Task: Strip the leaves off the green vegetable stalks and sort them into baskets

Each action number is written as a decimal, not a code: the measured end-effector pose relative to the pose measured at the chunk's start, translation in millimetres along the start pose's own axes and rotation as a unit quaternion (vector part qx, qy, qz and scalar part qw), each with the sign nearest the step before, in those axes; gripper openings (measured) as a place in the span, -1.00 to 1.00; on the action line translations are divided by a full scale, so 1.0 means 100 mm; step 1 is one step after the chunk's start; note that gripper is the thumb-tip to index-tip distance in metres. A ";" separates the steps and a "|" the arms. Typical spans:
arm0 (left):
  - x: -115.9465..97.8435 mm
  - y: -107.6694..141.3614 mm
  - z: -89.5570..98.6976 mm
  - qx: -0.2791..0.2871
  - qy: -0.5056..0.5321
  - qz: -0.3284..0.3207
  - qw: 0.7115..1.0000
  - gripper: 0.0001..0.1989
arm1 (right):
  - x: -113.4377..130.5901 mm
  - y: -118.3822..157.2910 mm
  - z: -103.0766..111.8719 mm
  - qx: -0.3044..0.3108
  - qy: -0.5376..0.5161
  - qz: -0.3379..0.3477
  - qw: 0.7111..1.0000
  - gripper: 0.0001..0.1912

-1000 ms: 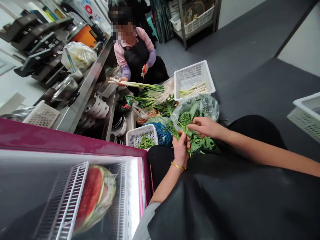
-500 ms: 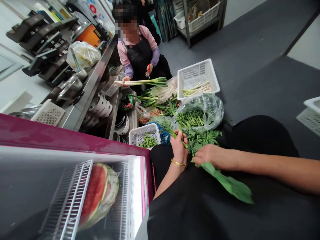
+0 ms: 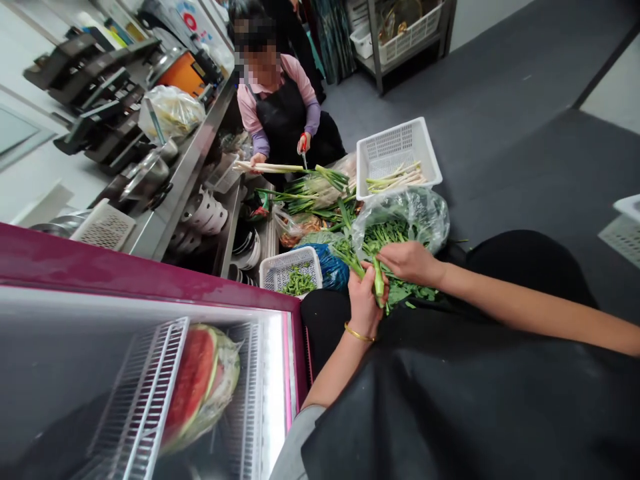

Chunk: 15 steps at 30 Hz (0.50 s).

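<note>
My left hand (image 3: 364, 303), with a gold bangle at its wrist, is closed around leafy green vegetable stalks (image 3: 379, 283) held above my lap. My right hand (image 3: 410, 262) is closed at the upper part of the same stalks, its fingertips pinching there; exactly what they grip is partly hidden. Beneath and behind the hands lie loose green leaves (image 3: 417, 291). Just beyond is an open clear plastic bag (image 3: 433, 212) filled with more of these greens. To the left, a small white basket (image 3: 265, 275) contains short green pieces (image 3: 299, 283).
Across from me a person (image 3: 283, 107) in a black apron holds scallions (image 3: 275, 168) and red-handled scissors (image 3: 305, 148). A larger white basket (image 3: 434, 157) has trimmed scallions inside. At my left stands an open fridge (image 3: 240, 301) with a cut watermelon (image 3: 193, 373).
My right hand has moved up and away from my body to the stalks; the large leaf it held is gone from view. The other person's scissors have come down to the scallions.
</note>
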<state>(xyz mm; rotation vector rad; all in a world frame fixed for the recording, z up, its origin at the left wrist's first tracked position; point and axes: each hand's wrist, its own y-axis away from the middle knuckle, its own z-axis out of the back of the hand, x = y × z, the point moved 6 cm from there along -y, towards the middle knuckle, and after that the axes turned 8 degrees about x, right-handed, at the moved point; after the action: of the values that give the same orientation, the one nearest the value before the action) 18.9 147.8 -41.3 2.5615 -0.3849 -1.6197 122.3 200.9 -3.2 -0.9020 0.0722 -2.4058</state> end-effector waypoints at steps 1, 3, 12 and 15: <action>-0.01 0.01 0.01 -0.007 -0.008 -0.008 1.000 -0.63 | 0.05 0.08 -0.03 -0.011 0.051 0.022 0.998 -0.59; -0.05 0.02 0.04 -0.024 -0.033 -0.037 0.998 -0.64 | 0.16 0.29 -0.07 -0.007 0.100 0.074 0.992 -0.59; -0.15 0.07 0.10 -0.006 -0.053 -0.079 0.995 -0.55 | -0.11 0.33 0.07 0.258 -0.115 -0.063 0.957 -0.58; -0.16 0.09 0.10 -0.003 -0.081 -0.080 0.993 -0.57 | -0.06 0.07 0.11 0.149 -0.186 -0.099 0.966 -0.52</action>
<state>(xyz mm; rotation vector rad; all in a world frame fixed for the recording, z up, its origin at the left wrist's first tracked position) 1.8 144.0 -29.8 2.5234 -0.1886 -1.8872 136.7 199.8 0.2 -1.2407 -0.5306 -2.2910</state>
